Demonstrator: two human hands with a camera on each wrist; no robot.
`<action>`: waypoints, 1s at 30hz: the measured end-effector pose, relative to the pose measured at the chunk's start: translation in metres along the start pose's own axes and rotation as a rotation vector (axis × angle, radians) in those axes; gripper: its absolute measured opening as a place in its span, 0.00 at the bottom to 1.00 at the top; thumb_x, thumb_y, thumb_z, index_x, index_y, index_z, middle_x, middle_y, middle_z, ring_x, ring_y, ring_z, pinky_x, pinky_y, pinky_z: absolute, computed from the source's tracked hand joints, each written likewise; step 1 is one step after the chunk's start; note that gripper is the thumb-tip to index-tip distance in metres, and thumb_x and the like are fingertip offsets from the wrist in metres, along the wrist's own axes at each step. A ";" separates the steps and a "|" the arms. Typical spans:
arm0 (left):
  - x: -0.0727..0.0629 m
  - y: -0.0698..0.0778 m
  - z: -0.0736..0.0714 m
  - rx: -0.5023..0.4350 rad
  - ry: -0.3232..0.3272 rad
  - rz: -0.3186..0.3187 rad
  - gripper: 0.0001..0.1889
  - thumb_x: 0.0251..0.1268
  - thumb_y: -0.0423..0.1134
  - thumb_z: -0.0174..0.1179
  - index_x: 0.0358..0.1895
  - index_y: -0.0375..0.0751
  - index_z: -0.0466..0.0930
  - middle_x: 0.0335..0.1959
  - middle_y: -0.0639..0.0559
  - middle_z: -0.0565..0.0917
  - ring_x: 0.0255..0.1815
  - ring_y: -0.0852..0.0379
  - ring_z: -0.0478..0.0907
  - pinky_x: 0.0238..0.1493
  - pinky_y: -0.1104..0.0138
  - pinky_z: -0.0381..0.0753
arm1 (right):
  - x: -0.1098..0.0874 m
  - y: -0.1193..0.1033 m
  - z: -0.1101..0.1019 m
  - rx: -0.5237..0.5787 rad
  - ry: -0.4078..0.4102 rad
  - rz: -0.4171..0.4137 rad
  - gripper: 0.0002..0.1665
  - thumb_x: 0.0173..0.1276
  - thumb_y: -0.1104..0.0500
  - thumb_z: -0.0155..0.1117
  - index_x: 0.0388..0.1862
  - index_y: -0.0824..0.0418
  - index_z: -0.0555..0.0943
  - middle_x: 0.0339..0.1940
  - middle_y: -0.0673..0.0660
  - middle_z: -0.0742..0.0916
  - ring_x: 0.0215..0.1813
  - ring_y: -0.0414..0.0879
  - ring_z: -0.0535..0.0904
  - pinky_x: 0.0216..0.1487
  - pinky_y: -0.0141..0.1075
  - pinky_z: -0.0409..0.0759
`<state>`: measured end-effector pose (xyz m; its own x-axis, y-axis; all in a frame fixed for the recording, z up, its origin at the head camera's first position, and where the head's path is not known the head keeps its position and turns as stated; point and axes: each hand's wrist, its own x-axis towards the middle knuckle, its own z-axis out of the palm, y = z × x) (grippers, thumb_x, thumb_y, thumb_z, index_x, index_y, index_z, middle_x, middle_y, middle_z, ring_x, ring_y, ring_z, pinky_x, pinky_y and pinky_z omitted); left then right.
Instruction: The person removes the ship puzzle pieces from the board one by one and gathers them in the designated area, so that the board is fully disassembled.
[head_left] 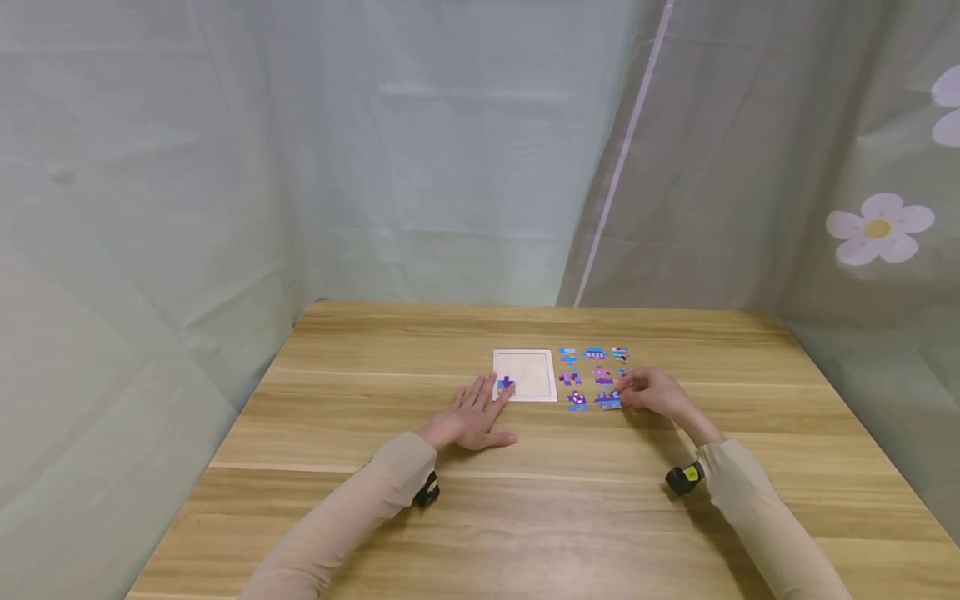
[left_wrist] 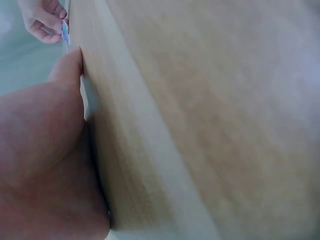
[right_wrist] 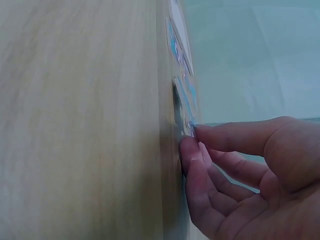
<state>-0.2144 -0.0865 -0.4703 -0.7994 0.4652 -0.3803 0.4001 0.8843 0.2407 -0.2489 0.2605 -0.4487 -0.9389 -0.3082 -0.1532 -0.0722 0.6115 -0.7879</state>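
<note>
My left hand (head_left: 476,417) lies flat with its fingers spread, fingertips at the lower left corner of a white-bordered puzzle tray (head_left: 536,375). A single purple-and-blue puzzle piece (head_left: 506,382) sits in that corner, by the index fingertip. To the right of the tray, my right hand (head_left: 654,392) pinches another purple-and-blue puzzle piece (head_left: 608,401) at its right edge. In the right wrist view this piece (right_wrist: 185,100) is tilted, one edge lifted off the table, between thumb and fingers. The left wrist view shows mostly the left palm (left_wrist: 40,135) on the wood.
Several loose puzzle pieces (head_left: 595,353) lie in rows right of the tray, one (head_left: 577,402) beside the pinched piece. The wooden table (head_left: 555,533) ends at a back edge before hanging curtains (head_left: 480,167).
</note>
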 end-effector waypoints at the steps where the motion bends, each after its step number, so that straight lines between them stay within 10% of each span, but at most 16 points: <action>1: 0.000 0.000 0.000 -0.003 0.000 0.001 0.47 0.67 0.70 0.42 0.78 0.58 0.25 0.78 0.43 0.21 0.79 0.42 0.22 0.76 0.41 0.30 | 0.000 0.000 0.000 -0.005 0.001 0.005 0.13 0.62 0.66 0.64 0.45 0.72 0.81 0.35 0.59 0.87 0.31 0.40 0.78 0.33 0.30 0.79; 30: 0.003 -0.003 0.002 0.004 0.009 0.016 0.47 0.67 0.70 0.42 0.77 0.58 0.24 0.77 0.41 0.20 0.79 0.41 0.21 0.75 0.40 0.30 | 0.016 -0.028 0.013 -0.068 0.038 0.014 0.10 0.64 0.64 0.62 0.42 0.68 0.82 0.35 0.62 0.87 0.32 0.44 0.79 0.31 0.32 0.78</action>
<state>-0.2166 -0.0878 -0.4742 -0.7967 0.4789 -0.3687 0.4146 0.8769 0.2430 -0.2572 0.2295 -0.4371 -0.9519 -0.2725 -0.1400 -0.0807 0.6638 -0.7435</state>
